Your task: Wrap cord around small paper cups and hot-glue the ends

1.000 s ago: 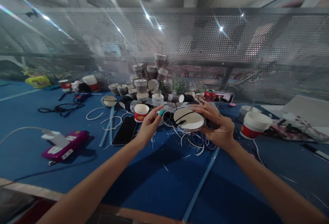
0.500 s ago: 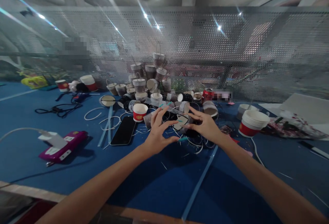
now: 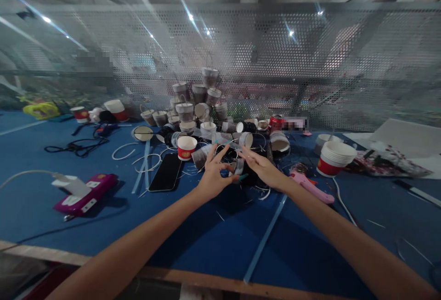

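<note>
At the middle of the blue table (image 3: 210, 245), a greyish cup (image 3: 238, 167), half hidden, lies between the curled left hand (image 3: 215, 180) and the straight-fingered right hand (image 3: 263, 167) — whether either grips it, one cannot tell. Rough, tapered grey pots (image 3: 185, 112) crowd behind; a flat, glossy phone (image 3: 166, 172) and a smooth pink tool (image 3: 313, 188) — beside the right forearm — flank them.

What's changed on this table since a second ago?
Your left hand has moved right, toward the cup between both hands; your right hand has moved left, uncovering more of the pink tool. Less of the cup's opening shows. I can't tell whether either hand grips it. The phone and purple power strip stayed put.
</note>
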Available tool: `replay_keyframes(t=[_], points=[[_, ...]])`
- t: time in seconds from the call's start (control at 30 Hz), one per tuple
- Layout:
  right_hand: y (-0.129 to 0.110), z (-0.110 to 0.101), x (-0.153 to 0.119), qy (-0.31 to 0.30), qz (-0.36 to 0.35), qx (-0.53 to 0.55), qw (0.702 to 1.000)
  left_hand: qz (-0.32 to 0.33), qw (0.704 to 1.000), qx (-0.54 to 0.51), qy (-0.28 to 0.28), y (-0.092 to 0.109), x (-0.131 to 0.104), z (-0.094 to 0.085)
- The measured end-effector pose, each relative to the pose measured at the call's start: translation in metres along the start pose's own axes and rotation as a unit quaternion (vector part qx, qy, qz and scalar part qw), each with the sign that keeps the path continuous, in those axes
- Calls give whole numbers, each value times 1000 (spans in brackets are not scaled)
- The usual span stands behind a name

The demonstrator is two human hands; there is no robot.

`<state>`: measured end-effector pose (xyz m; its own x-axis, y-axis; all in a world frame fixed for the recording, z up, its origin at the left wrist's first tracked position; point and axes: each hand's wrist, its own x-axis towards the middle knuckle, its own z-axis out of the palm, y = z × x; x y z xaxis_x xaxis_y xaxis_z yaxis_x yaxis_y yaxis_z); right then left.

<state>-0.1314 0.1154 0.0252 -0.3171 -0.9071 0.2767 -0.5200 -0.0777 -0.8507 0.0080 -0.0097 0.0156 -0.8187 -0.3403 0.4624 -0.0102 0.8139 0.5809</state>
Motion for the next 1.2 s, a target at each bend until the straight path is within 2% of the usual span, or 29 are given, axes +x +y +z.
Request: replay_keyframes(t=[0.1,0.17,0.23,0.3,0.33,0.4,0.47,0.5,0.6,0.73,0.87,0.97,1.03,1.1,1.2], points=[[-2,-6,3,49,-12,-35,998,-17,1000,6,3,-8,0,-1],[-9,-16,2,93,-35,-95,991,-19,1000,6,4,-12,-1,-1],[-17,-31,-5,148,-45,-195,969,-15,1000,1,5,-15,-2,0],[-20,-47,-20,188,-17,-314,930,-11,1000,-4,1,-16,-3,-1],[-20,-56,-30,189,19,-370,910,-10,1000,-7,-3,-16,-3,-1],[-12,-71,-53,163,138,-467,858,-9,1000,-12,-8,-15,-3,-1],[1,-82,-75,96,262,-529,802,-11,1000,-18,-10,-13,-4,-1],[8,-85,-83,64,302,-541,782,-15,1000,-21,-13,-13,-4,-1],[25,-85,-97,23,350,-547,761,-25,999,-37,-18,-11,-4,0],[27,-74,-101,57,335,-570,748,-19,999,-49,-6,-13,-5,2],[18,-75,-110,88,293,-560,770,-17,999,-49,-1,-13,-6,2],[11,-86,-115,140,233,-494,826,-13,999,-50,-2,-13,-6,3],[2,-91,-112,163,214,-379,885,-2,999,-45,-4,-14,-7,3],[-12,-91,-105,152,230,-212,938,11,999,-32,-4,-14,-7,3],[-36,-81,-88,98,214,17,972,24,1000,-11,4,-14,-7,3]])
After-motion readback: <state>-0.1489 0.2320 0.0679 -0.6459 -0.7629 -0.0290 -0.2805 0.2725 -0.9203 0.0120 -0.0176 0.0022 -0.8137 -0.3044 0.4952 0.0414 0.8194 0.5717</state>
